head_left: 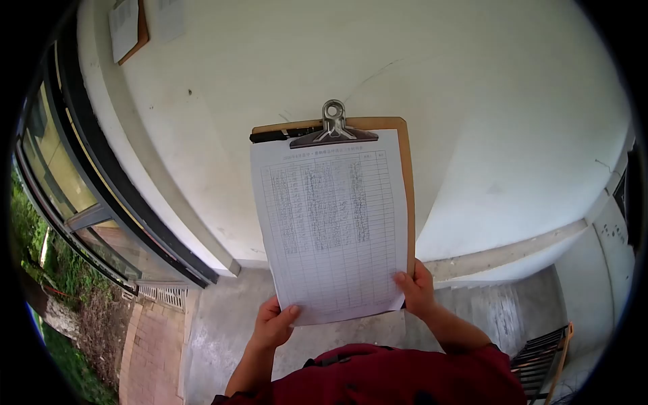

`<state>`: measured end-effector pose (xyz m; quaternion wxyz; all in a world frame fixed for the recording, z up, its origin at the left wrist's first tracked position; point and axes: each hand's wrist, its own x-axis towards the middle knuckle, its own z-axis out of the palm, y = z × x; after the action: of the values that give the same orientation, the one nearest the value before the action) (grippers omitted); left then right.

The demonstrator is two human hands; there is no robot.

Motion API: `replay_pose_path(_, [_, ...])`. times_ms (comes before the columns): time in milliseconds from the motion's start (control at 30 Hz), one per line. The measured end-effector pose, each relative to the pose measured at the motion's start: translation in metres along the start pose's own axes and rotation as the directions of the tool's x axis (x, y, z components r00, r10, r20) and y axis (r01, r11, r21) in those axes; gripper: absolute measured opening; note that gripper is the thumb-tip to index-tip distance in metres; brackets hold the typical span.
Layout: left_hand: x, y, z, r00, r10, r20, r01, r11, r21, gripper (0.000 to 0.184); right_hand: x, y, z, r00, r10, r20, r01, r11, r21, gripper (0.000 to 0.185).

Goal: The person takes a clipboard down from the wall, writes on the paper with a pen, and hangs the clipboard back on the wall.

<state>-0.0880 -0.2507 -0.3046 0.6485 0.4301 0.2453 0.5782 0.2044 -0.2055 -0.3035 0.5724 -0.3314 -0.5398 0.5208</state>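
Note:
A brown clipboard [410, 196] is held upright in front of me, with its metal clip [333, 129] at the top. Under the clip lies a printed form [324, 277], a table whose upper rows carry handwriting too small to read. A black pen [273, 136] is tucked at the clip's left side. My left hand [271, 325] grips the lower left corner, thumb on the paper. At the lower right edge, my right hand [418, 290] grips the board the same way. The fingers behind the board are hidden.
Ahead stands a pale wall [499, 101], with another clipboard [128, 30] hanging at upper left. A dark-framed glass door [88, 209] is on the left, beside a brick path [152, 351] and plants. Steps [499, 310] and a black railing [540, 361] are at lower right.

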Motion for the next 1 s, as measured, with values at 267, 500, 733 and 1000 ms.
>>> replay_pose_path(267, [0.058,0.008,0.084,0.957,-0.004,0.289,-0.032,0.992,0.121,0.042,0.009,-0.066,-0.060,0.986,-0.146,-0.082,0.154,0.983,0.101,0.038])
replay_pose_path(500, [0.159,0.093,0.159,0.940,0.192,0.282,-0.230,0.967,0.111,0.035,-0.019,-0.113,-0.093,0.919,-0.371,0.131,0.389,0.908,-0.154,0.047])
replay_pose_path(733, [0.273,0.186,0.207,0.802,0.448,0.395,-0.550,0.813,0.193,0.034,-0.084,-0.057,-0.132,0.987,0.136,-0.088,-0.157,0.939,-0.307,0.028])
replay_pose_path(1000, [0.357,0.242,0.273,0.729,0.506,0.460,-0.626,0.765,0.150,0.031,-0.090,0.002,-0.141,0.925,0.358,-0.123,-0.379,0.870,-0.316,0.028])
